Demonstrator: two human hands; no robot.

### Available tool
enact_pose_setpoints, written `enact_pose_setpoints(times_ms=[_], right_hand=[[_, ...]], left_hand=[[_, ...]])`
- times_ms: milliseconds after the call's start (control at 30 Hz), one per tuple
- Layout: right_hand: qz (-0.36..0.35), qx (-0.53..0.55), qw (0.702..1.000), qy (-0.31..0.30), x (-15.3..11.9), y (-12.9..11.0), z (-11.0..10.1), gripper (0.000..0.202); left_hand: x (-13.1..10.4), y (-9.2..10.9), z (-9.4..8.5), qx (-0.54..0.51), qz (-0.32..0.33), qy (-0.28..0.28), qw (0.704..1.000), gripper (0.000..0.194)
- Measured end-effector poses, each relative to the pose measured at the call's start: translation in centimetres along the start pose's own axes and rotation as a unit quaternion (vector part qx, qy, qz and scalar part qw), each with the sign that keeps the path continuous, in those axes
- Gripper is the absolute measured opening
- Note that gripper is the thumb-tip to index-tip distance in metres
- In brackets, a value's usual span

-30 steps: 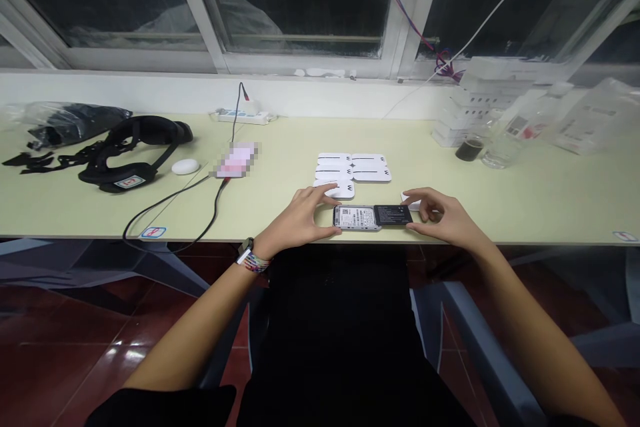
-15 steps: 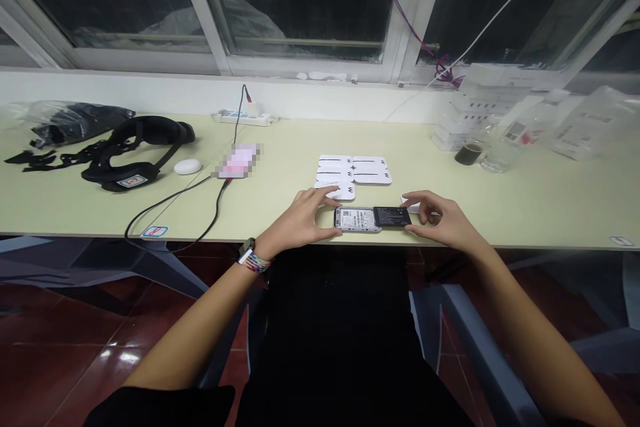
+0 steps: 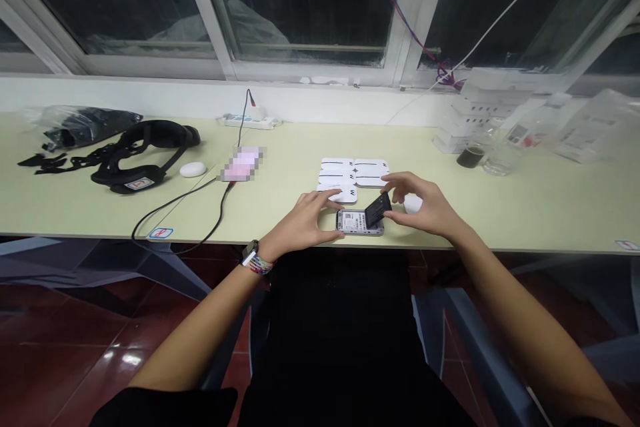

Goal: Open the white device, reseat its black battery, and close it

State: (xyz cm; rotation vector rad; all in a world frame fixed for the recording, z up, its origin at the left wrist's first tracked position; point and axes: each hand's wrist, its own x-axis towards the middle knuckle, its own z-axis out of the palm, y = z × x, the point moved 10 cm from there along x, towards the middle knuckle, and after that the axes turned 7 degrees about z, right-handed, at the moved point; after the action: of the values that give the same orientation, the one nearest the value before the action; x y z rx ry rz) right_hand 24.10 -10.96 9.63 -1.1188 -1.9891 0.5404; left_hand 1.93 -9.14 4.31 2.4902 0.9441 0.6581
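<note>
A small device with its battery bay uncovered (image 3: 353,221) lies at the table's front edge, a white printed label inside. My left hand (image 3: 303,219) grips its left end between thumb and fingers. Between the thumb and fingers of my right hand (image 3: 425,205) is a flat black battery (image 3: 379,209), tilted up on its right side, its lower left edge in or just over the bay. Behind the right fingers a white piece (image 3: 413,204) is partly hidden. Just beyond the device, several white rounded panels marked W (image 3: 371,172) lie grouped together.
To the left are a black headset (image 3: 145,155), a white oval object (image 3: 193,169) and a blurred pink item (image 3: 243,164) with a cable. A power strip (image 3: 250,121) lies by the wall. White boxes (image 3: 480,110), a dark-liquid container (image 3: 471,156) and a clear bottle (image 3: 500,159) stand right.
My right hand has moved left and lifted the battery's right side, so it now tilts over the bay rather than lying flat beyond it. The left hand keeps its hold.
</note>
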Motion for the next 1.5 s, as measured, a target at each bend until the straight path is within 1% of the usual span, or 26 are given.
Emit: enact_pose_setpoints(times_ms=[133, 233, 333, 433, 500, 567, 700, 767, 867, 933, 1033, 1100, 1167, 1267, 1400, 1433, 1500], right_hand=[[-0.032, -0.006, 0.999, -0.023, 1.4, -1.7, 0.8, 0.058], [-0.039, -0.013, 0.998, -0.038, 1.8, -2.1, 1.6, 0.060], [-0.037, 0.019, 0.998, -0.050, 2.2, -2.1, 2.7, 0.063], [-0.038, 0.059, 0.995, -0.070, 2.5, -2.1, 4.3, 0.065], [-0.044, 0.068, 0.993, -0.083, 2.7, -2.0, 5.3, 0.066], [-0.049, 0.059, 0.993, -0.087, 2.8, -2.0, 5.8, 0.066], [-0.044, 0.016, 0.996, -0.081, 2.7, -1.8, 5.8, 0.070], [-0.036, -0.002, 0.994, -0.101, 2.5, -1.8, 6.3, 0.069], [-0.028, -0.006, 0.990, -0.135, 1.9, -1.8, 7.4, 0.066], [-0.028, -0.014, 0.991, -0.127, 1.6, -1.6, 7.7, 0.058], [-0.040, -0.039, 0.994, -0.097, 1.1, -1.2, 7.8, 0.035], [-0.064, -0.045, 0.993, -0.085, 0.4, -1.1, 7.8, 0.020], [-0.094, -0.057, 0.991, -0.072, -0.4, -1.2, 7.7, 0.010], [-0.118, -0.104, 0.986, -0.052, -1.4, -1.3, 7.5, 0.016], [-0.106, -0.149, 0.982, -0.054, -2.3, -1.0, 7.1, 0.030], [-0.102, -0.151, 0.982, -0.049, -2.4, -0.8, 6.6, 0.034], [-0.085, -0.156, 0.984, -0.007, -2.7, 0.3, 4.4, 0.039]], left_hand=[[0.0, 0.0, 0.0, -0.004, -0.001, -0.002, 1.000, 0.090], [0.0, 0.0, 0.0, -0.004, 0.001, -0.003, 1.000, 0.090], [0.0, 0.0, 0.0, 0.000, 0.005, 0.002, 1.000, 0.088], [0.0, 0.0, 0.0, 0.003, 0.010, 0.006, 1.000, 0.088], [0.0, 0.0, 0.0, 0.004, 0.008, 0.006, 1.000, 0.088], [0.0, 0.0, 0.0, 0.002, 0.002, 0.003, 1.000, 0.088], [0.0, 0.1, 0.0, 0.000, 0.001, 0.001, 1.000, 0.087], [0.0, 0.2, 0.0, -0.003, 0.003, 0.002, 1.000, 0.087], [0.0, 0.2, 0.0, -0.005, 0.007, 0.006, 1.000, 0.088], [0.0, 0.3, 0.0, -0.003, 0.011, 0.007, 1.000, 0.089], [0.1, 0.3, 0.1, 0.006, 0.023, 0.011, 1.000, 0.087], [0.1, 0.3, 0.1, 0.013, 0.030, 0.016, 0.999, 0.085], [0.1, 0.2, 0.1, 0.015, 0.031, 0.019, 0.999, 0.083], [0.1, 0.1, 0.0, 0.011, 0.025, 0.020, 0.999, 0.084], [0.0, 0.2, -0.1, 0.009, 0.022, 0.019, 1.000, 0.083], [0.0, 0.2, -0.1, 0.008, 0.022, 0.018, 1.000, 0.083], [0.0, 0.2, -0.1, 0.008, 0.022, 0.015, 1.000, 0.083]])
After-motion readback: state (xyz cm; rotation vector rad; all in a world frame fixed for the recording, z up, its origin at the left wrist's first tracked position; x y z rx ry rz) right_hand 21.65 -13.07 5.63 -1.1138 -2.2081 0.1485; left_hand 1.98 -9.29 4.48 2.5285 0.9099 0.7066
